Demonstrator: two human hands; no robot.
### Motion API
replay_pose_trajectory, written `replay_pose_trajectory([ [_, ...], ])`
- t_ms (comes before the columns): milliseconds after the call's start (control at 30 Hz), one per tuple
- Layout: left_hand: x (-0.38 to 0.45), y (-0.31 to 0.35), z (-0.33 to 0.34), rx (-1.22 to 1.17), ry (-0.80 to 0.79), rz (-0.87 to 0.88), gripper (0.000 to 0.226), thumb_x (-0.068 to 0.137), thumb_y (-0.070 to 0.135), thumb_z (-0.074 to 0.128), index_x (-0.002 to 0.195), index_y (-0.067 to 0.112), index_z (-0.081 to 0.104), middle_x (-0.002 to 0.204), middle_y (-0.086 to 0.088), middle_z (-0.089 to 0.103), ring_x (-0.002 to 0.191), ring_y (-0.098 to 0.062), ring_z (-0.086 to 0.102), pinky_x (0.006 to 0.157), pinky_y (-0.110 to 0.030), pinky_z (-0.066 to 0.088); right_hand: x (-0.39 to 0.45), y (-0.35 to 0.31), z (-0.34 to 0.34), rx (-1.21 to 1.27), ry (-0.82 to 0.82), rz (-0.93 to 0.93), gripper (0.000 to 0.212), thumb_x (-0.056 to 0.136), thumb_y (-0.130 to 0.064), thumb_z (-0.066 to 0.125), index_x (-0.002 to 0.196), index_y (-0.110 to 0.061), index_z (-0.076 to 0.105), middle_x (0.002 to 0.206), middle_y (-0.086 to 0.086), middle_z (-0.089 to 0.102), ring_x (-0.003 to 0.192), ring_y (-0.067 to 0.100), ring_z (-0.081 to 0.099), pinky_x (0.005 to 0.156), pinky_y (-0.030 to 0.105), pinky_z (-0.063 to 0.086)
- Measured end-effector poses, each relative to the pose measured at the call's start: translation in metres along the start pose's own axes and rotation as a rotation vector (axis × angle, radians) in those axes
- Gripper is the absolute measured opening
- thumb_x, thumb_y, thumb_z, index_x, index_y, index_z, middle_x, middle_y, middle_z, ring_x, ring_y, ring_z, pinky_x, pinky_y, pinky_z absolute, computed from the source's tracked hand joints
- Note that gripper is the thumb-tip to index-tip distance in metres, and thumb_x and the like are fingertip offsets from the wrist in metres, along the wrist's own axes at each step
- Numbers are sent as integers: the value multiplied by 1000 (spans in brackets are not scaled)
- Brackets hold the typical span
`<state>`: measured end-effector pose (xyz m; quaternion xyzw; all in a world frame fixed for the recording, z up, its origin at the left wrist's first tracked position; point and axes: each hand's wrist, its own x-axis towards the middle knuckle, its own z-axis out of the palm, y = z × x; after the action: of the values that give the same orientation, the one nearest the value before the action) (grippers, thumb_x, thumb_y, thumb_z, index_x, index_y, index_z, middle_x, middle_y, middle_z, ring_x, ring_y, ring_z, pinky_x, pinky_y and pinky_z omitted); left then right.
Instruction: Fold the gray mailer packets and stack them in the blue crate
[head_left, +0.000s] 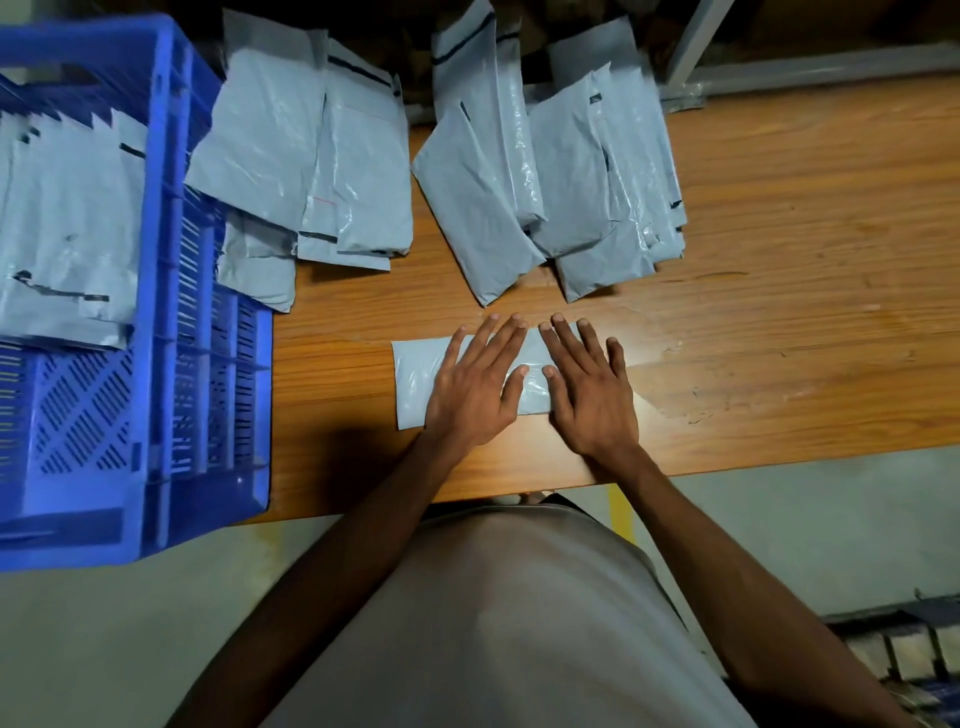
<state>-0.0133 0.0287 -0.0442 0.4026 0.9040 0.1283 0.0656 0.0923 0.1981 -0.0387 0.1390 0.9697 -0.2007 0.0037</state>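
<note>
Beige shirt (498, 623), bare forearms, no sleeves visible

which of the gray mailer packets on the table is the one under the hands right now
The small folded packet lying alone near the table's front edge. The left hand and right hand press flat on it; the other packets sit in piles farther back.

We stand at a wooden table (779, 218) with a worn, glossy top. Beneath its near edge lies a pale grey floor (831, 525). A grey metal frame (810, 73) runs behind.
</note>
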Motion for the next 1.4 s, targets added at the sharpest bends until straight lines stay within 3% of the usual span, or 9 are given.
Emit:
replay_pose_trajectory([
  [300, -4, 3, -7, -23, -14, -16, 64, 111, 49, 20, 165, 13, 23, 172, -4, 22, 160, -16, 12, 130, -46, 6, -6, -6, 1, -31, 28, 26, 55, 113, -41, 20, 167, -31, 20, 174, -7, 16, 162, 15, 4, 129, 54, 10],
  [433, -13, -13, -24, -144, 110, -156, 60, 112, 46, 23, 162, 14, 33, 169, -3, 31, 158, -18, 20, 130, -44, 11, -6, -23, -1, 67, 91, 65, 56, 112, -43, 22, 165, -28, 28, 174, -4, 19, 162, 17, 6, 130, 47, 5],
  [500, -21, -28, -28, -111, 97, -191, 60, 111, 47, 21, 162, 17, 33, 169, -1, 30, 158, -18, 20, 130, -45, 13, -1, -35, 1, 89, 94, 15, 55, 112, -41, 25, 165, -26, 28, 173, -3, 20, 162, 17, 8, 130, 45, 6],
  [733, -40, -55, -14, 13, 8, -136, 62, 111, 53, 14, 166, 25, 20, 173, 5, 19, 160, -17, 14, 129, -50, 12, 10, -52, 22, 0, -10, -85, 56, 114, -46, 23, 167, -33, 17, 175, -10, 13, 162, 13, 1, 131, 47, 6],
  [1067, -35, -54, -17, -19, 29, -157, 61, 111, 49, 29, 166, 24, 21, 172, 4, 20, 160, -15, 15, 129, -47, 13, 15, -53, 22, -27, -5, -80, 57, 112, -44, 32, 167, -30, 22, 174, -8, 17, 162, 15, 5, 130, 49, 9],
  [1400, -35, -55, -16, -19, -16, -160, 63, 110, 51, 24, 167, 24, 17, 173, 6, 15, 160, -14, 7, 129, -47, 10, 16, -54, 22, -37, -18, -81, 56, 113, -44, 29, 167, -30, 21, 174, -9, 16, 162, 16, 5, 130, 49, 10],
])
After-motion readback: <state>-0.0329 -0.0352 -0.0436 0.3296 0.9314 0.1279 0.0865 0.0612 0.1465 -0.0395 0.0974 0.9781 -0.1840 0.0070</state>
